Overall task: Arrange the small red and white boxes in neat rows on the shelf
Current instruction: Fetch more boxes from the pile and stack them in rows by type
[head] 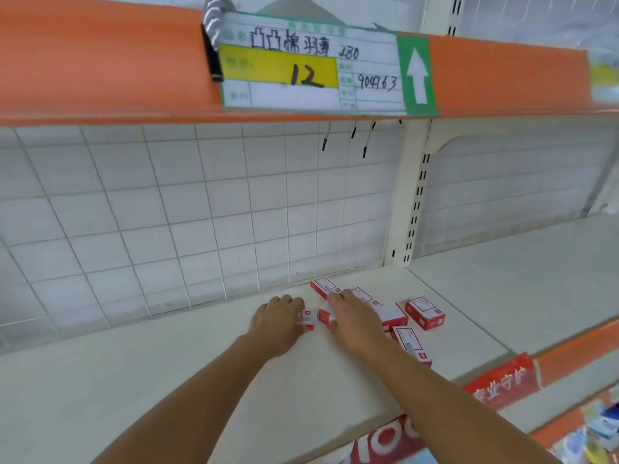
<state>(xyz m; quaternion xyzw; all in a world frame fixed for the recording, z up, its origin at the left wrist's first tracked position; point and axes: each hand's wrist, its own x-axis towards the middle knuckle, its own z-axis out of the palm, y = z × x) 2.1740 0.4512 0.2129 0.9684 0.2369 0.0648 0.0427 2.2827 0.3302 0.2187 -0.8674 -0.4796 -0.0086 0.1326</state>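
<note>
- Both hands are reaching onto the cream shelf (167, 380) from the near edge. The left hand (276, 324) is lying palm down, its grip curling over a small red and white box (306, 320) that is peeking out at the fingertips, just left of the right hand (355, 324).
- That right hand is lying flat over another small box (324, 315), fingers stretching forward and touching it. Whether this grip is truly pinching the box or only pressing on it, I cannot tell.
- Nearer than the right hand, just beside its wrist, a long box (410, 344) is lying with its white label up, pointing toward the shelf's front edge.
- Right of the right hand, a wider box (390, 314) is lying partly hidden by the fingers, and beyond it a separate box (425, 313) is sitting at a slant.
- Behind the right hand, two more boxes (323, 287) are lying askew near the white wire grid (167, 212) that is backing the shelf. All these boxes are lying scattered, forming no rows.
- Farther up, a handwritten price tag (311, 67) showing 12 is hanging on the orange shelf rail (100, 61) overhead.
- At the shelf's front edge, right of the arms, a red label strip (502, 383) is showing.
</note>
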